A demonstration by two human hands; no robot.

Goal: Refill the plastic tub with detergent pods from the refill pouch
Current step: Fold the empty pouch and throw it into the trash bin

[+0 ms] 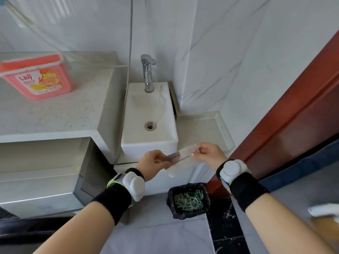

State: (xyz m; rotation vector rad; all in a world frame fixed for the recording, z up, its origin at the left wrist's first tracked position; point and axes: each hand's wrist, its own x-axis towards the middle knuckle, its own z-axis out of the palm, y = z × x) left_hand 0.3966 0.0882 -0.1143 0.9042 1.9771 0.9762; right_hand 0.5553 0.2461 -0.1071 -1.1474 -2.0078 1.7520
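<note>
1. Refill pouch (180,160) held in the air in front of the small sink (149,114), above the floor.
2. Left hand (153,163) pinching the pouch's left end, fingers curled onto it.
3. Right hand (211,155) pinching its upper right corner, fingers clamped on the film.
4. Pink plastic tub (36,76), lid on, standing on the bench (60,114), well apart to the left.
5. Black-lined bin (189,200) on the floor just below the pouch.
</note>
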